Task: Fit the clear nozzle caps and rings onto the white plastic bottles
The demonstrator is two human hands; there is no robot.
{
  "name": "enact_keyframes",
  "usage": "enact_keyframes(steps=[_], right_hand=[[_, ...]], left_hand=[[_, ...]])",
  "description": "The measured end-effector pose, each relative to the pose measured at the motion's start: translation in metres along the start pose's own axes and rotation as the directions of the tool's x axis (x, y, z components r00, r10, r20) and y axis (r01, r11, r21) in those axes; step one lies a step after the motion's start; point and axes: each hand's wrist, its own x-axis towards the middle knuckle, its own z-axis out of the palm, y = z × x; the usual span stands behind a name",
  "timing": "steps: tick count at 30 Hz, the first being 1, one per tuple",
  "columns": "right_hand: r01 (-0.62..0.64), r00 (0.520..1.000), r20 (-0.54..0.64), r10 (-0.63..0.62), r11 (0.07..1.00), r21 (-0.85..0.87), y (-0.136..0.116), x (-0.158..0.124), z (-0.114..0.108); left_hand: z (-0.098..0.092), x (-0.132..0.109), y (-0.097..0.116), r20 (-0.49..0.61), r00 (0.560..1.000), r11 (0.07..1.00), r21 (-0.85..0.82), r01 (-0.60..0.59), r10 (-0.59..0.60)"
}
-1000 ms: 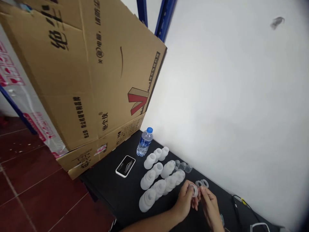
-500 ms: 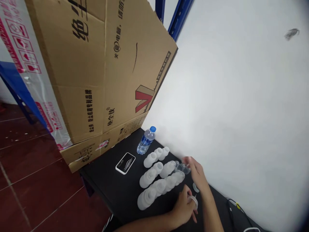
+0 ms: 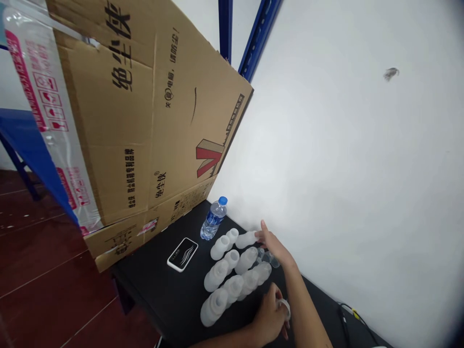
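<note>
Several frosted white plastic bottles (image 3: 213, 307) stand in rows on the black table (image 3: 152, 280). My right hand (image 3: 273, 245) is at the far row, its fingers closed at the neck end of a tilted white bottle (image 3: 245, 239); the fingertips are partly hidden. Nearer to me, my left hand (image 3: 270, 314) is curled around a whitish ring-shaped piece (image 3: 284, 309), whose exact kind I cannot make out. Small clear plastic pieces (image 3: 266, 257) lie between the bottles and my right forearm.
A water bottle with a blue cap (image 3: 213, 220) stands at the back by the wall. A white-edged black device (image 3: 182, 254) lies left of the rows. A large cardboard box (image 3: 145, 121) rises on the left. Black cables (image 3: 344, 319) run along the right edge by the white wall.
My right hand has moved from beside the small clear pieces to the far row, and the end bottle there is now tilted toward it. My left hand still holds the ring-shaped piece. The view has shifted.
</note>
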Motion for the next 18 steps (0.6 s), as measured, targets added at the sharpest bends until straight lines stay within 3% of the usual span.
enact_keyframes(steps=[3,7,11,18], right_hand=[[0.092,0.985,-0.162,-0.064,0.981,0.173,0.024,-0.015,-0.015],[0.239,0.923,-0.371,-0.104,0.91,0.338,0.067,-0.049,-0.03],[0.265,0.849,-0.527,0.019,0.849,0.458,0.114,-0.081,-0.032],[0.405,0.747,-0.615,0.254,0.559,0.723,0.164,-0.1,-0.009]], left_hand=[[0.001,0.005,-0.004,-0.074,0.997,0.987,0.158,0.033,-0.022],[0.0,0.005,-0.006,-0.057,0.998,0.977,0.213,0.019,-0.007],[-0.002,0.001,-0.005,-0.067,0.998,0.958,0.286,0.002,0.018],[-0.011,-0.005,-0.005,0.012,0.999,0.917,0.398,-0.042,0.04]])
